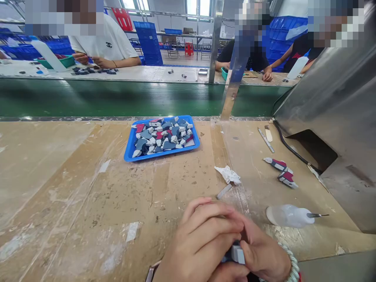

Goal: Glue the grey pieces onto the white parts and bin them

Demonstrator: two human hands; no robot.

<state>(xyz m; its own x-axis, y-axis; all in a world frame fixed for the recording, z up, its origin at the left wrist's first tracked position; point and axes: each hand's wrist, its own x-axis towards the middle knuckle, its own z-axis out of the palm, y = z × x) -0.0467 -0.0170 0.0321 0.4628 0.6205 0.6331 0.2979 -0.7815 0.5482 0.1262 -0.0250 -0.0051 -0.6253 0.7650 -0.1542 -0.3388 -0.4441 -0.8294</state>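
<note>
My left hand (199, 243) and my right hand (264, 254) meet at the bottom edge of the view, fingers curled together around a small grey-and-white piece (237, 253) that is mostly hidden between them. A bead bracelet circles my right wrist. On the worn wooden workbench (88, 188) beyond them stands a blue tray (129, 153) heaped with several similar grey, white and red pieces. Two assembled pieces (282, 171) with red tops lie to the right.
A clear squeeze bottle (289, 216) with a metal nozzle lies on its side near my right hand. A crumpled tissue (228, 174), a metal strip (224, 191) and thin tools (266, 139) sit nearby. A steel machine housing (337, 109) fills the right. Other people work beyond the green conveyor (117, 100).
</note>
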